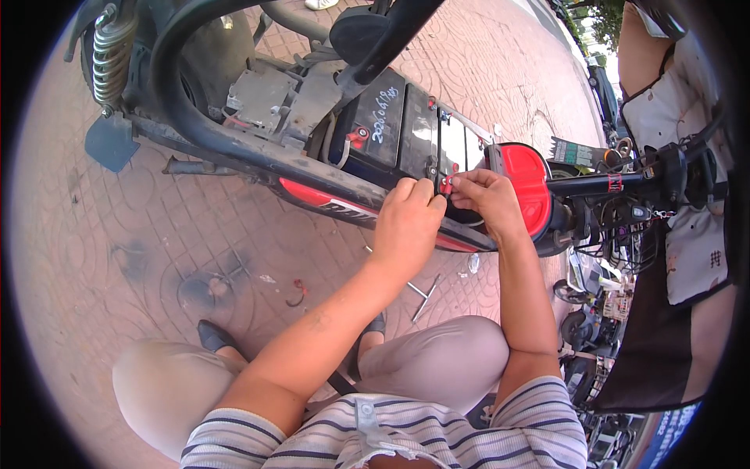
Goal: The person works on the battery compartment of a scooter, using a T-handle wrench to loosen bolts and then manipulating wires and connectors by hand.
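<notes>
A row of black batteries (375,117) fills the open floor well of an electric scooter (258,148). My left hand (409,223) is closed, its curled fingertips at the near edge of the batteries, beside a red battery terminal (446,186). From the right, my right hand (491,199) pinches thumb and fingers together at that same terminal. Whatever small part lies between the fingertips of either hand is hidden. Another red terminal (358,136) with a cable shows on the leftmost battery, which bears white handwriting.
A red plastic panel (522,187) sits right of the batteries, by the steering column. The black frame tube (168,70) arches over the left side. On the paving lie a T-handled wrench (423,298) and a small red wire piece (297,292). Parked two-wheelers (578,328) stand at right.
</notes>
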A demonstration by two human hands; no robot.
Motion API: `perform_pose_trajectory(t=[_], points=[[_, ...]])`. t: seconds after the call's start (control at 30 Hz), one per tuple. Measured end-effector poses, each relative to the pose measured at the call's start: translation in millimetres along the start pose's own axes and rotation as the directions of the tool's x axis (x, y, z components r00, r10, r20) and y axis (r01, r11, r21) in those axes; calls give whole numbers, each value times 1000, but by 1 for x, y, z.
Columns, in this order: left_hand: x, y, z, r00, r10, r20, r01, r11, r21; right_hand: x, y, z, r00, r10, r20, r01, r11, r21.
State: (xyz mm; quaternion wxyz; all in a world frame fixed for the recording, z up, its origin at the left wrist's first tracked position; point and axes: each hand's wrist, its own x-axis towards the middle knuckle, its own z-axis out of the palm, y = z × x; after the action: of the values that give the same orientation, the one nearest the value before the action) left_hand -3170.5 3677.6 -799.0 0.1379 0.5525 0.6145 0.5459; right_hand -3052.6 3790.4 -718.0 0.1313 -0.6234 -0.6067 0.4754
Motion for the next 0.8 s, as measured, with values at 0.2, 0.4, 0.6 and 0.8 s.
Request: perform_pose_trajectory(t=[0.2, 0.4, 0.6, 0.8], points=[[-2, -5, 6, 996, 56, -68, -57, 998, -19, 2, 2, -1, 1000, -15, -13, 15, 999, -34], [-4, -8, 7, 991, 75, -110, -77, 997, -15, 2, 5, -4, 1000, 4, -20, -5, 999, -32], [-5, -8, 9, 979, 95, -178, -100, 995, -20, 3, 5, -4, 1000, 15, -18, -15, 1000, -6], [-7, -10, 14, 970, 106, -219, -114, 993, -24, 5, 9, -4, 1000, 30, -6, -30, 997, 74]])
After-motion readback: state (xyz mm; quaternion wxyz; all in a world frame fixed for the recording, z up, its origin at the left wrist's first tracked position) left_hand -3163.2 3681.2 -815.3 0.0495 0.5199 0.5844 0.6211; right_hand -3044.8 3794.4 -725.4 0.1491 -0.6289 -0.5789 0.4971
